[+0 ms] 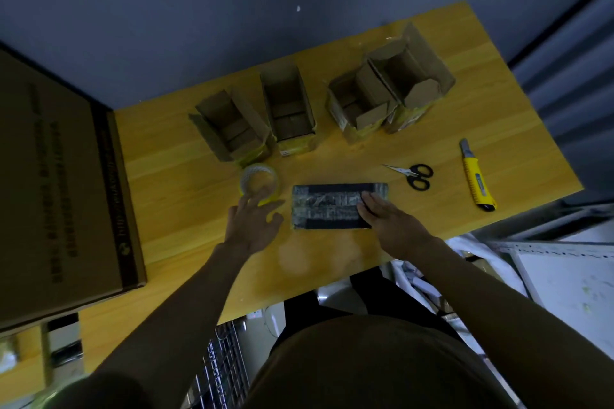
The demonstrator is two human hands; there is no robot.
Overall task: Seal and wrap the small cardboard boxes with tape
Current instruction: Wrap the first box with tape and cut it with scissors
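Observation:
A flat dark box [327, 206] wrapped in shiny tape lies on the yellow wooden table [186, 209] in front of me. My right hand [388, 221] rests flat on its right end with straight fingers. A roll of clear tape [260, 184] with a yellow core stands just left of the box. My left hand [254, 222] hovers beside the roll with spread fingers, its fingertips at the roll's near edge. Several small open cardboard boxes [232, 124] [289, 106] [358, 106] [410, 76] stand in a row at the back of the table.
Black-handled scissors [413, 174] and a yellow utility knife [476, 176] lie to the right of the wrapped box. A large brown carton [59, 192] fills the table's left side. A wall runs behind the table; shelving and clutter sit below the near edge.

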